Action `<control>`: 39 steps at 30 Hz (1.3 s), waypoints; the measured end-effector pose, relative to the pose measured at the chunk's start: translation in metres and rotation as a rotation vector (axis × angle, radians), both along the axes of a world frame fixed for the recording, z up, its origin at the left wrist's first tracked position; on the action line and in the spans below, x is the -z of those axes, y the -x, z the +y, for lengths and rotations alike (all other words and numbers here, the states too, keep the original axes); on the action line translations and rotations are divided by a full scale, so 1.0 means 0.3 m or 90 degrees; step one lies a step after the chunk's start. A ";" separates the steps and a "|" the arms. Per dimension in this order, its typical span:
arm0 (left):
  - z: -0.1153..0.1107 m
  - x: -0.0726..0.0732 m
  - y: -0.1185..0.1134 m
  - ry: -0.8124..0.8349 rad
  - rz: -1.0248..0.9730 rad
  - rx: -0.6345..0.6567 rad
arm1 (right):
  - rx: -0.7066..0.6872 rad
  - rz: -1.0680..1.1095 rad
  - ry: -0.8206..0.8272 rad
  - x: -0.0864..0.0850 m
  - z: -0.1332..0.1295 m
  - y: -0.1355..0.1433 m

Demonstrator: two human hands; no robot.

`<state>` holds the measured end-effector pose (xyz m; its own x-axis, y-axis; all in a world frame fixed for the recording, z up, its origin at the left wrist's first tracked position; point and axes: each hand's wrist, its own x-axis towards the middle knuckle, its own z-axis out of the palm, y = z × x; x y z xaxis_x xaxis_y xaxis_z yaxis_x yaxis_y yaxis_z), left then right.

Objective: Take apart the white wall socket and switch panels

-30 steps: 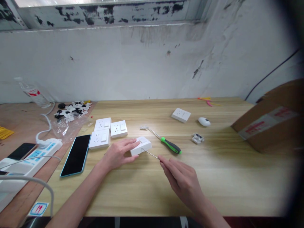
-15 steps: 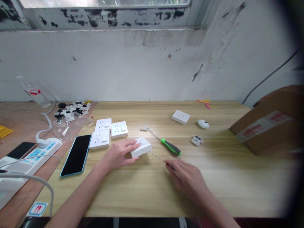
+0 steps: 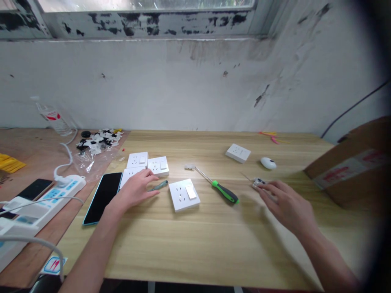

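My left hand (image 3: 134, 190) has its fingers apart over the lower-left white socket plate (image 3: 130, 174), beside a teal stick-like object (image 3: 159, 186). A switch-and-socket plate (image 3: 184, 195) lies face up between my hands, touched by neither. My right hand (image 3: 285, 205) is closed at the right, with a small clear-and-dark module (image 3: 258, 183) at its fingertips and a thin metal shaft (image 3: 246, 176) pointing up-left from them. A green-and-black screwdriver (image 3: 225, 192) rests on the table, its tip by a small whitish connector strip (image 3: 190, 167).
More socket plates (image 3: 137, 160) (image 3: 158, 166) sit behind my left hand, by a phone (image 3: 102, 198). A power strip (image 3: 45, 207), bottle (image 3: 56, 120) and clip pile (image 3: 100, 140) are left. Another plate (image 3: 238, 153), a white oval object (image 3: 268, 163) and a cardboard box (image 3: 351, 162) are right.
The middle plate has left my left hand and lies flat, face up. That hand has moved left. My right hand has moved right to the small module. The teal object has come into view.
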<state>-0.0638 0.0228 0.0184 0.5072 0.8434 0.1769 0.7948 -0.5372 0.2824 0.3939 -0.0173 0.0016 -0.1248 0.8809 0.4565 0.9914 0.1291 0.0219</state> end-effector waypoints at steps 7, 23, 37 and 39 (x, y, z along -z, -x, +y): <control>0.004 0.053 -0.027 -0.092 0.051 -0.007 | 0.026 0.006 -0.047 0.047 0.082 -0.233; -0.109 0.049 -0.258 -0.022 -0.307 0.189 | -0.451 0.107 0.010 -0.072 -0.073 0.531; -0.074 0.061 -0.189 -0.020 -0.079 0.178 | -0.373 0.295 -0.017 0.010 -0.226 0.364; -0.072 0.059 -0.192 -0.022 -0.090 0.168 | -0.379 0.283 -0.035 0.020 -0.250 0.384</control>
<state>-0.0063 0.0011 0.0008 0.6763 0.6782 0.2875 0.5805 -0.7310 0.3588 0.2788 -0.0923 -0.0044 -0.3671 0.6958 0.6173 0.6703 0.6580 -0.3431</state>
